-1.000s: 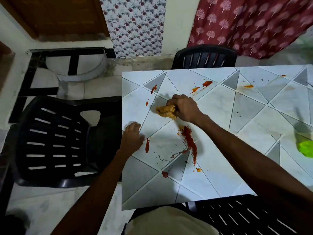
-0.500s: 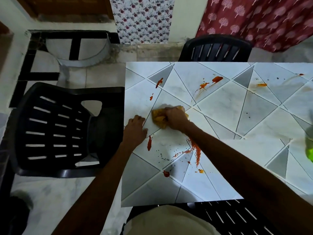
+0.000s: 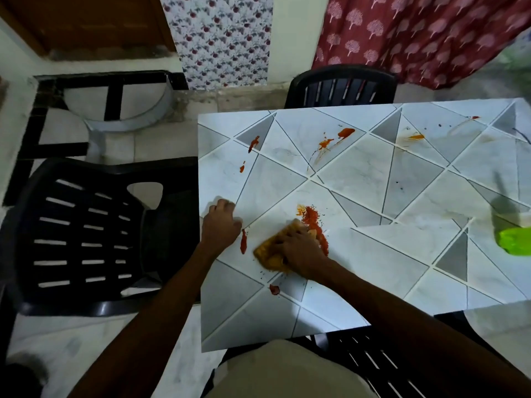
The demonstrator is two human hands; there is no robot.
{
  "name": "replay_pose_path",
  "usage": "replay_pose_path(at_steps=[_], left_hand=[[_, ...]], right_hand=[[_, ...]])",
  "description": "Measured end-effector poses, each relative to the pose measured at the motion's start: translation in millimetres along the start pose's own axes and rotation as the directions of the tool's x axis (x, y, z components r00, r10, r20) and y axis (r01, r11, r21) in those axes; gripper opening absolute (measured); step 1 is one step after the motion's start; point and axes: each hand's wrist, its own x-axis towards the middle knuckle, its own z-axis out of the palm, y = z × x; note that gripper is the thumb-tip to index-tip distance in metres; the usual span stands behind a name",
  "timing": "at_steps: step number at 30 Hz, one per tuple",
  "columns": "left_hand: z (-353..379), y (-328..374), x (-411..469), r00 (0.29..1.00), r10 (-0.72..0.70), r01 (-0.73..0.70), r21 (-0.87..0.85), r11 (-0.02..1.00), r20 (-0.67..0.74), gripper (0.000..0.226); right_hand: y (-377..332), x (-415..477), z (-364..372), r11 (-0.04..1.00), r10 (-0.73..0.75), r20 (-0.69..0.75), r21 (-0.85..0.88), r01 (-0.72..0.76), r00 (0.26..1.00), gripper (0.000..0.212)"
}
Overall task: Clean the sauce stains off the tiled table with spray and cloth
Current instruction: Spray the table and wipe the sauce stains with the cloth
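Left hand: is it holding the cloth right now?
No, the left hand rests on the table with nothing in it; the right hand holds the yellow cloth against the tiles.

I am counting one white tiled bench (image 3: 373, 254), three black slatted plastic chairs (image 3: 86, 239), one crumpled yellow cloth (image 3: 270, 255), one blurred green spray bottle (image 3: 514, 242), roughly eight red-orange sauce stains (image 3: 313, 221), and two hands: left hand (image 3: 221, 225), right hand (image 3: 298, 251).
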Motion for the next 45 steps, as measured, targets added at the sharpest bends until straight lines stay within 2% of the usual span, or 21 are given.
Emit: replay_pose_path(at_steps=[4, 9, 14, 18, 22, 26, 33, 38, 45], left_hand=[[0.2, 16.1, 7.1, 0.998, 0.058, -0.058, -0.001, 0.998, -0.01, 0.04], [8.2, 43.9, 14.8, 0.985, 0.174, -0.174, 0.042, 0.984, 0.021, 0.039], [23.9, 66.7, 16.6, 0.958, 0.268, -0.279, 0.114, 0.954, 0.103, 0.042], [36.8, 75.6, 11.8, 0.93, 0.309, -0.336, 0.119, 0.934, 0.2, 0.048], [43.5, 74.3, 9.8, 0.936, 0.279, -0.303, 0.09, 0.949, 0.213, 0.054], [46.3, 67.6, 11.6, 0.941, 0.298, -0.309, 0.042, 0.95, 0.161, 0.048], [45.1, 72.2, 4.0, 0.956, 0.274, -0.272, -0.028, 0.962, 0.108, 0.047], [41.6, 74.6, 1.5, 0.954, 0.259, -0.262, -0.004, 0.965, 0.151, 0.05], [41.3, 74.6, -4.2, 0.945, 0.284, -0.297, 0.06, 0.953, 0.161, 0.054]], right_hand=[[8.3, -5.7, -37.5, 1.0, 0.006, -0.187, 0.0, -0.006, 0.982, 0.037], [38.8, -9.1, -92.6, 0.989, 0.146, -0.305, 0.053, -0.136, 0.941, 0.045], [83.6, -1.9, -128.6, 0.95, 0.312, -0.295, 0.116, -0.29, 0.903, 0.038], [114.0, 15.6, -126.5, 0.887, 0.457, -0.205, 0.175, -0.427, 0.866, 0.032], [125.7, 30.0, -93.7, 0.765, 0.565, -0.047, 0.403, -0.502, 0.823, 0.05], [116.2, 35.9, -44.4, 0.781, 0.513, -0.095, 0.464, -0.418, 0.853, 0.065], [71.8, -1.8, -6.1, 0.855, 0.394, -0.075, 0.397, -0.335, 0.916, 0.054], [40.8, -26.4, 18.4, 0.885, 0.363, -0.028, 0.323, -0.336, 0.931, 0.058], [10.2, -58.8, 37.7, 0.898, 0.312, -0.022, 0.332, -0.288, 0.95, 0.056]])
